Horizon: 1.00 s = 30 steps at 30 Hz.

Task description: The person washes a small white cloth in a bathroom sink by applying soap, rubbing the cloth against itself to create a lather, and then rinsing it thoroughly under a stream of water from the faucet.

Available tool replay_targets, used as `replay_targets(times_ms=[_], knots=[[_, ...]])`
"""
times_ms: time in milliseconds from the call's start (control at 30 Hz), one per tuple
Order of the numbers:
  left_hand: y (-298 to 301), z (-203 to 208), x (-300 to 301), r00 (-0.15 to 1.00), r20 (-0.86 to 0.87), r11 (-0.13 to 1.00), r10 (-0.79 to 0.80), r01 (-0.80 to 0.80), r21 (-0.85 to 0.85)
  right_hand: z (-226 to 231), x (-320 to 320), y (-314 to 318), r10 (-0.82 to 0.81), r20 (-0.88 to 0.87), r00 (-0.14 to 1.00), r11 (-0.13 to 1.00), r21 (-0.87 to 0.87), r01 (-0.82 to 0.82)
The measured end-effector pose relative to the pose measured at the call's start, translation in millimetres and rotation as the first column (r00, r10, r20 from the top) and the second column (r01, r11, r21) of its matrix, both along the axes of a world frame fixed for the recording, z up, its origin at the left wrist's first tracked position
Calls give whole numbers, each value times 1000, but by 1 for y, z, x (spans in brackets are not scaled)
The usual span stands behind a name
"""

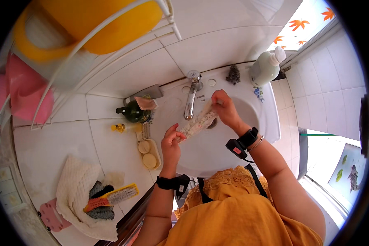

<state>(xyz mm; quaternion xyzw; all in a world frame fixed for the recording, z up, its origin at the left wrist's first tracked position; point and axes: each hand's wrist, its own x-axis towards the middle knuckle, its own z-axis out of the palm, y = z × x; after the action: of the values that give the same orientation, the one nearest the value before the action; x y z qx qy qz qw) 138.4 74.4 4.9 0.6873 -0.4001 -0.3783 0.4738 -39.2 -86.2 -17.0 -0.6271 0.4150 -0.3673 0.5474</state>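
A pale, thin strip of cloth with a small coloured pattern (197, 124) is stretched between my two hands above the white sink (233, 158). My left hand (171, 144) pinches its lower left end. The upper right end is gripped in the closed fingers of my right hand (225, 107). The cloth slants past the front of the chrome faucet (191, 96) and partly covers the dark drain (212, 123). I cannot make out what kind of cloth piece it is.
A white pump bottle (265, 69) and a dark scouring pad (233, 75) stand on the sink's back right rim. Left of the sink are a green bottle (132, 111), a soap dish (152, 165) and a yellow brush (125, 194) beside a cream towel (74, 186). A white wire rack (78, 46) overhangs the upper left.
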Motion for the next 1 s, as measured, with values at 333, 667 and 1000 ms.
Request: replay_targets(times_ms=[333,667,1000], knots=[[7,50,-11,878,473,997,-76,61,46,28,-2,13,312,-431,847,914,-108,-391],[23,89,-2,912,408,997,29,-53,47,-17,44,19,501,-115,857,858,190,-476],[-11,44,0,990,66,992,123,-121,-38,4,27,-4,96,-130,987,995,-18,-99]])
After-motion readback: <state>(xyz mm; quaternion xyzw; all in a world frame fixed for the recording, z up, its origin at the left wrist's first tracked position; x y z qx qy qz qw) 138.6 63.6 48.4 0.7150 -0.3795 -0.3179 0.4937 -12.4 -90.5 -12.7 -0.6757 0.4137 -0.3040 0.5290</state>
